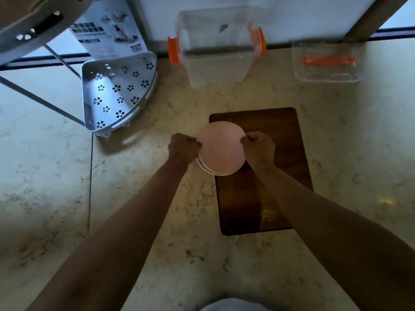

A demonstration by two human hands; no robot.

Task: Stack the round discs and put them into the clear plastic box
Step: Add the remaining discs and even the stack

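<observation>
A stack of pale pink round discs (221, 149) sits between my two hands over the left end of a dark wooden board (265, 176). My left hand (183, 147) grips the stack's left edge and my right hand (259, 147) grips its right edge. Lower discs peek out at the stack's lower left rim. The clear plastic box (215, 63) with orange latches stands open farther back, straight beyond the stack.
The box's clear lid (327, 63) with an orange handle lies at the back right. A white perforated corner shelf (116, 93) leans at the left, with a printed carton (107, 30) and metal frame legs behind it. The marble floor has a tile seam at the left.
</observation>
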